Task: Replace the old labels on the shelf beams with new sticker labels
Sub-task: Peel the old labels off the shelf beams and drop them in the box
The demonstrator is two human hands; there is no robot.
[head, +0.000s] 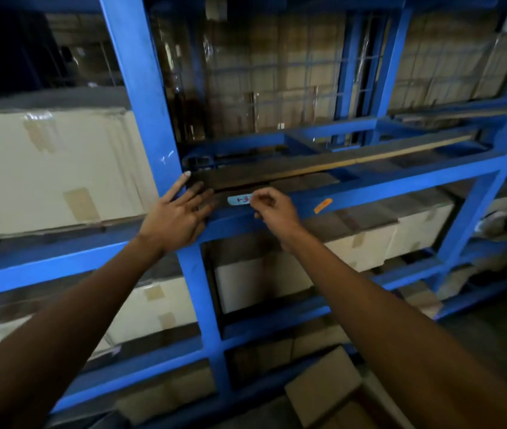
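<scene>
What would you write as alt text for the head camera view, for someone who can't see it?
A person's right hand pinches the right end of a pale blue label on a blue shelf beam, while the left hand rests flat where beam meets upright post. An orange sticker sits further right; cardboard boxes fill the shelves.

Two arms in view, both bare from lower frame edge to wrist; no sleeve, cuff or glove visible. Left hand [181, 215]: bare, five digits visible, no ring, no wristband. One fingernail pale and glossy at its tip. Right hand [272, 209]: bare, no ring, no watch, no strap at wrist. No tattoo, bandage or marking discernible on either forearm. Finer detail lost to dim light and blur.
</scene>
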